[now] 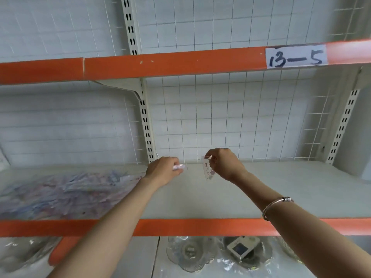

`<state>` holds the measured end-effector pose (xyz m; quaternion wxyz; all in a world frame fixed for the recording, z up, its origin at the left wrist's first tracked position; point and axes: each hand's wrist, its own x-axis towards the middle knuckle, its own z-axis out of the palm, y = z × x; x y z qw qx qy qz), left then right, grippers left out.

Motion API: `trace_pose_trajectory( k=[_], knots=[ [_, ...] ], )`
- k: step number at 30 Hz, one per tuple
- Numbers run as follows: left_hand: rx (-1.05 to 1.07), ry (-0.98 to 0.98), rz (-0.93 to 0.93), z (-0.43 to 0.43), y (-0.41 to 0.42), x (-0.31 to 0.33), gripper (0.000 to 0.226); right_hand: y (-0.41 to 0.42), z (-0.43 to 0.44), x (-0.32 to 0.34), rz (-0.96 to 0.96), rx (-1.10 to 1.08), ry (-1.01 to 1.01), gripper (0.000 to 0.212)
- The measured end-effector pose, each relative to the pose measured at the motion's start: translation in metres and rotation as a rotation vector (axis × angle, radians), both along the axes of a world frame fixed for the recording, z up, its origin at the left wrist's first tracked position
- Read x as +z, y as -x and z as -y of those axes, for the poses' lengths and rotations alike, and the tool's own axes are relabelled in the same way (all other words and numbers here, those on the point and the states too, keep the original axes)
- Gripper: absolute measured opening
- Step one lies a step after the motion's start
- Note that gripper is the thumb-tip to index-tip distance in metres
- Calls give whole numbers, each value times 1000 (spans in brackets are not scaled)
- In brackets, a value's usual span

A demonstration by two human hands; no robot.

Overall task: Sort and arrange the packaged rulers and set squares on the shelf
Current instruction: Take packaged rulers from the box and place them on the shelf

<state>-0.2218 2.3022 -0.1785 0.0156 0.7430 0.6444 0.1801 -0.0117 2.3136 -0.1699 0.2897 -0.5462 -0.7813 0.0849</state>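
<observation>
Clear plastic packets of rulers and set squares lie in a loose heap [60, 193] on the left part of the shelf [281, 187], too blurred for me to tell one from another. Just right of it, my left hand [163, 170] curls its fingers round a small packet [179, 167], held near the back grid. Close by, not touching, my right hand [224, 163] pinches the top edge of a printed packet [207, 169], which hangs upright over the board. A metal bangle [277, 207] circles my right forearm. Up on the orange rail [180, 61], a paper label [296, 56] reads 13-5.
</observation>
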Motion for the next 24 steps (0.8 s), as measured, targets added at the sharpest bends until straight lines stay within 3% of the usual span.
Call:
trace_pose_trajectory(
  k=[10,24],
  knots=[
    [51,40,55,-61,3,-12,19,14,-59,-12,199,102,-18,32],
    [95,246,52,-70,109,-25,21,124,-76,-26,316,265,10,37]
  ],
)
